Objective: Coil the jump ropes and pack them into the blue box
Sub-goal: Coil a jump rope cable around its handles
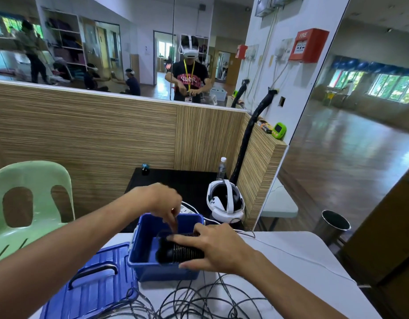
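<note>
Jump rope handles (184,252) sit low in the blue box (152,270); our right hand (218,248) grips them while our left hand (163,201) dips its fingers in. We should tuck the cord flat before releasing.

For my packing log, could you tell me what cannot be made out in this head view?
- Floor of the blue box: hidden by the coiled rope and both hands.
- Left hand fingertips: hidden inside the box.
- Loose ropes: cut off by the bottom edge.
</note>
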`<move>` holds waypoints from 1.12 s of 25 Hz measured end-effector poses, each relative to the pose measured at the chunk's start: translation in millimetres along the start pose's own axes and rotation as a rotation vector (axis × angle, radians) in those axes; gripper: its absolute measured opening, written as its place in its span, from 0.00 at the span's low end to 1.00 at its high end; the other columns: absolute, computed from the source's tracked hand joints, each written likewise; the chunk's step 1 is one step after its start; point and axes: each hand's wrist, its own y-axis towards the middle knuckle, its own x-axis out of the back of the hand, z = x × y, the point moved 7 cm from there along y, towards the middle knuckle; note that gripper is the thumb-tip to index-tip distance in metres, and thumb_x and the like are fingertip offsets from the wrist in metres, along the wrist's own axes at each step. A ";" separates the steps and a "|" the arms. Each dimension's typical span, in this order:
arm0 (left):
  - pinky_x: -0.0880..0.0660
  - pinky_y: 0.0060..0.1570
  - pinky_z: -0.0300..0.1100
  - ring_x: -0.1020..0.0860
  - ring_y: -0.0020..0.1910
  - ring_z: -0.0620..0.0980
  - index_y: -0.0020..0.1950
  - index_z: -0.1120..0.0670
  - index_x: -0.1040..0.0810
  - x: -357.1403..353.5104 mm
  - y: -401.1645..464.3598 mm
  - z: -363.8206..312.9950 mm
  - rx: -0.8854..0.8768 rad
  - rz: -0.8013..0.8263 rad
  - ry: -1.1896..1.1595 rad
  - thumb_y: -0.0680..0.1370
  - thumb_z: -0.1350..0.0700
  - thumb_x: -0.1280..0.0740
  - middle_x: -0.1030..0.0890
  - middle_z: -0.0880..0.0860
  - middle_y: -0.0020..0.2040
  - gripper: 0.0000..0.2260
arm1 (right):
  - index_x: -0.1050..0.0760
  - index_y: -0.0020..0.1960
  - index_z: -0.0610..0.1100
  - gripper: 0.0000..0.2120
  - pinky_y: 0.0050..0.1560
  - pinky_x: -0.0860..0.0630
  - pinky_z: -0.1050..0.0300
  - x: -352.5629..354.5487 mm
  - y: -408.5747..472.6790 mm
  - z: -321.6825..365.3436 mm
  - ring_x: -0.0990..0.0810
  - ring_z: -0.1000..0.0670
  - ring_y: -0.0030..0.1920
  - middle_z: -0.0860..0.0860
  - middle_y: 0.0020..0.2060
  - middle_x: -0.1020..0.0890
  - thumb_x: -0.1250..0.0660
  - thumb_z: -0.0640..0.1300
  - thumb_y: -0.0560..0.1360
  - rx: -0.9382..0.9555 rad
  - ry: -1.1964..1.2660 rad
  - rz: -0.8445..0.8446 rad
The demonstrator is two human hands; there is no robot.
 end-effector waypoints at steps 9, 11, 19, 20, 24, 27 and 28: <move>0.24 0.46 0.47 0.21 0.49 0.52 0.55 0.53 0.24 24.6 -40.2 -45.9 0.188 -0.765 -0.302 0.80 0.56 0.37 0.21 0.52 0.49 0.05 | 0.43 0.74 0.67 0.29 0.38 0.30 0.56 14.8 -11.6 -61.0 0.20 0.47 0.45 0.50 0.48 0.22 0.45 0.72 0.75 -0.519 0.078 -0.164; 0.24 0.45 0.45 0.21 0.44 0.48 0.53 0.53 0.20 13.5 -55.4 -44.4 0.171 -0.981 -0.566 0.81 0.54 0.38 0.19 0.50 0.45 0.08 | 0.41 0.74 0.66 0.30 0.39 0.30 0.57 15.9 -12.2 -62.4 0.21 0.49 0.47 0.51 0.48 0.22 0.44 0.72 0.74 -0.546 0.142 -0.167; 0.37 0.25 0.36 0.35 0.27 0.45 0.53 0.60 0.19 -32.7 -39.8 -24.9 0.157 -0.690 -1.911 0.81 0.57 0.37 0.30 0.52 0.29 0.10 | 0.41 0.74 0.64 0.31 0.41 0.30 0.57 15.6 -3.5 -56.4 0.20 0.49 0.50 0.51 0.52 0.20 0.43 0.71 0.75 -0.514 0.154 -0.173; 0.37 0.24 0.36 0.35 0.27 0.45 0.54 0.60 0.20 -34.8 -39.5 -25.8 0.183 -0.689 -1.911 0.81 0.56 0.38 0.29 0.52 0.29 0.10 | 0.41 0.74 0.64 0.31 0.41 0.29 0.56 16.4 -1.3 -55.3 0.20 0.49 0.49 0.51 0.52 0.20 0.43 0.72 0.74 -0.516 0.135 -0.179; 0.31 0.26 0.39 0.28 0.29 0.47 0.53 0.50 0.22 -27.9 -46.8 -20.4 0.351 -0.834 -1.474 0.81 0.50 0.38 0.22 0.51 0.33 0.07 | 0.41 0.74 0.65 0.30 0.40 0.30 0.56 17.4 3.9 -51.1 0.19 0.46 0.48 0.50 0.51 0.21 0.43 0.71 0.75 -0.536 0.093 -0.192; 0.27 0.34 0.44 0.22 0.38 0.48 0.53 0.47 0.23 -16.0 -57.8 -20.7 0.482 -0.872 -0.946 0.81 0.47 0.40 0.19 0.48 0.40 0.09 | 0.41 0.73 0.66 0.29 0.37 0.33 0.57 17.3 4.1 -48.5 0.19 0.47 0.47 0.50 0.49 0.21 0.43 0.71 0.74 -0.552 0.078 -0.194; 0.28 0.35 0.44 0.22 0.40 0.50 0.54 0.45 0.24 -13.2 -61.8 -23.6 0.524 -0.867 -0.805 0.81 0.46 0.42 0.19 0.47 0.41 0.09 | 0.40 0.72 0.66 0.28 0.37 0.33 0.57 17.0 4.6 -49.0 0.19 0.47 0.46 0.51 0.49 0.20 0.42 0.71 0.74 -0.554 0.086 -0.193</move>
